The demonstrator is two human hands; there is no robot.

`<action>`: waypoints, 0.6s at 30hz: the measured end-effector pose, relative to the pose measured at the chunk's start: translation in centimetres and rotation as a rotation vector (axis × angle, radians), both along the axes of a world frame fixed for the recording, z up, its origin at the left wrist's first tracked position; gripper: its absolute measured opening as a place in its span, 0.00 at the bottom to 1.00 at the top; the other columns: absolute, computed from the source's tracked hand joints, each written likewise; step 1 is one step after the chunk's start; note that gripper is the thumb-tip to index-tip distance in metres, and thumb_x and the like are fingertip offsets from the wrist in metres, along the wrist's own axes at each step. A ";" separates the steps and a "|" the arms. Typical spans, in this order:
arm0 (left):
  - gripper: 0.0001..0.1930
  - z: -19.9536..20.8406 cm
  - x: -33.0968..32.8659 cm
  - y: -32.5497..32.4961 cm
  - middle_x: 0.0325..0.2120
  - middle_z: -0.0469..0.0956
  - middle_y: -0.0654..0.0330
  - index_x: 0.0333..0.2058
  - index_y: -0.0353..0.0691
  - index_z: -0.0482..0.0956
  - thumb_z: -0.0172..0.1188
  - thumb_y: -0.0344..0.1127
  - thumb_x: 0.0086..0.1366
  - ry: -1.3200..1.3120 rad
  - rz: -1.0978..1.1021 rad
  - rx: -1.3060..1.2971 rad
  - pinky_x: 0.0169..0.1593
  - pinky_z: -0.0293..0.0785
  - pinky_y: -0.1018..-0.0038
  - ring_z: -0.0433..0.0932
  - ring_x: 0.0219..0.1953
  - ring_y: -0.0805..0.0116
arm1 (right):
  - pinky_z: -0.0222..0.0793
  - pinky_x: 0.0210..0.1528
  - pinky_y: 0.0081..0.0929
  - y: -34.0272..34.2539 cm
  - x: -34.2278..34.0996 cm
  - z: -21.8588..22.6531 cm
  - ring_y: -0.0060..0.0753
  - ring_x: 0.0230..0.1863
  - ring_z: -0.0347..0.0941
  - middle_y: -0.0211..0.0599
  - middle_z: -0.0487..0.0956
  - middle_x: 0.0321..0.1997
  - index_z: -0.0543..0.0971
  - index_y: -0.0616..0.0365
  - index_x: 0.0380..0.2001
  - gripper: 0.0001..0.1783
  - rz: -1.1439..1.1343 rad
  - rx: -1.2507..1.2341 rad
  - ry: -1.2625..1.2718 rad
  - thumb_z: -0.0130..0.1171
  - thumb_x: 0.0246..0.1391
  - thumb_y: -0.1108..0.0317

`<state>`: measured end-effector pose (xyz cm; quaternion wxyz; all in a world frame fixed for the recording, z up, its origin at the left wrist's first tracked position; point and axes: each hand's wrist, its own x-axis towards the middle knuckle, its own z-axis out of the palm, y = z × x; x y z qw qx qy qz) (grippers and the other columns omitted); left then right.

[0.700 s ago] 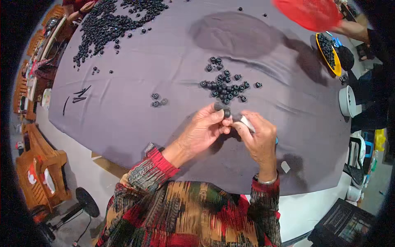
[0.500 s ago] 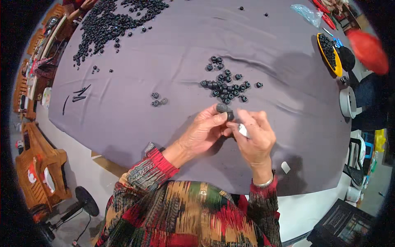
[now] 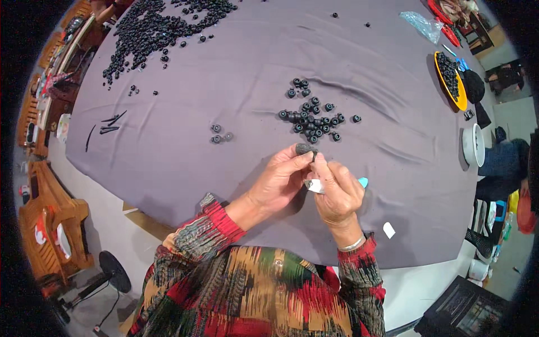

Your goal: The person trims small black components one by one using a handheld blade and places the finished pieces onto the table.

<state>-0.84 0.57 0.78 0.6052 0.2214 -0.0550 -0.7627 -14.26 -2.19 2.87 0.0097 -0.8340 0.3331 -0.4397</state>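
My left hand (image 3: 283, 174) is closed, pinching a small black round part (image 3: 315, 156) between thumb and forefinger; fingers cover most of it. A dark grey cover (image 3: 305, 149) sits on the forefinger's tip. Pressed against the same part, the fingers of my right hand (image 3: 339, 194) are curled round a slim tool. A whitish flat piece (image 3: 314, 185) of it shows below the fingers and a turquoise end (image 3: 363, 182) at the other side. Just beyond both hands lies a loose cluster of black round parts (image 3: 311, 121).
A large heap of black parts (image 3: 146, 39) spreads at the far left. Thin black strips (image 3: 109, 129) and a few parts (image 3: 216, 133) lie left of my hands. Rightward are a white chip (image 3: 389, 230), a yellow dish (image 3: 461, 96) of black parts and a white bowl (image 3: 467, 147).
My right hand has moved slightly left and down, closer to the left, and the tool's turquoise end has come into sight. At the right, a blurred red object has moved down.
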 end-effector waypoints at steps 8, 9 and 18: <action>0.03 0.7 0.2 -0.1 0.30 0.76 0.67 0.36 0.40 0.75 0.55 0.31 0.67 -0.035 -0.009 -0.040 0.39 0.73 0.79 0.74 0.33 0.77 | 0.71 0.24 0.26 0.1 -0.1 -0.4 0.30 0.24 0.75 0.33 0.77 0.26 0.82 0.59 0.41 0.21 0.027 -0.001 -0.027 0.67 0.37 0.81; 0.03 0.8 0.2 -0.1 0.30 0.76 0.67 0.36 0.40 0.75 0.55 0.31 0.67 -0.036 -0.008 -0.041 0.39 0.73 0.79 0.74 0.33 0.77 | 0.71 0.24 0.26 0.1 -0.1 -0.5 0.30 0.24 0.75 0.33 0.77 0.26 0.82 0.59 0.41 0.21 0.028 -0.003 -0.028 0.67 0.37 0.81; 0.03 0.3 0.3 -0.1 0.32 0.77 0.66 0.37 0.40 0.75 0.55 0.31 0.67 -0.047 -0.023 -0.090 0.39 0.73 0.79 0.75 0.35 0.77 | 0.68 0.22 0.27 -0.1 -0.5 -0.3 0.29 0.23 0.73 0.31 0.75 0.26 0.82 0.61 0.40 0.18 0.018 0.003 -0.032 0.65 0.40 0.77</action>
